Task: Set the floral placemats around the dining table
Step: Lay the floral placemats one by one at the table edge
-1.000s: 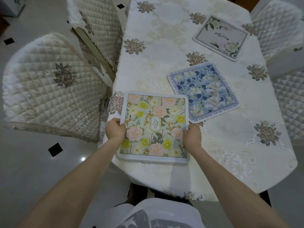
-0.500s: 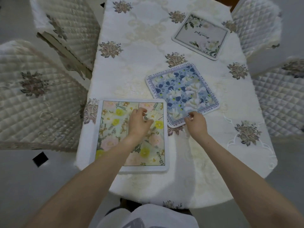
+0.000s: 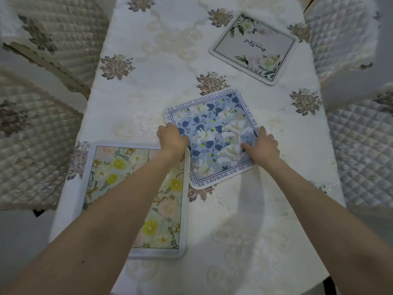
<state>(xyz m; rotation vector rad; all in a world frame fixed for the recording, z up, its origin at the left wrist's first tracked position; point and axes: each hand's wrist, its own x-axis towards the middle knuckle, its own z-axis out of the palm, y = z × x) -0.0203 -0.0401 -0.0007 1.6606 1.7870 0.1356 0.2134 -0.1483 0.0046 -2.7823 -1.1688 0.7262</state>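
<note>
Three floral placemats lie on the white embroidered tablecloth (image 3: 244,231). The blue floral placemat (image 3: 212,128) sits skewed at the table's middle. My left hand (image 3: 173,141) grips its left edge and my right hand (image 3: 264,144) holds its right edge, fingers resting on its top. The yellow and pink floral placemat (image 3: 106,177) lies flat at the near left of the table, partly hidden by my left forearm. A grey placemat with white flowers and script (image 3: 253,47) lies at the far right.
Quilted cream chair covers stand close on both sides: two chairs at the left (image 3: 32,145), (image 3: 63,28), and two at the right (image 3: 361,145), (image 3: 340,33). The table's near edge curves below my arms.
Both hands let go of the yellow and pink placemat, now lying at the near left, and moved forward onto the blue placemat's two side edges.
</note>
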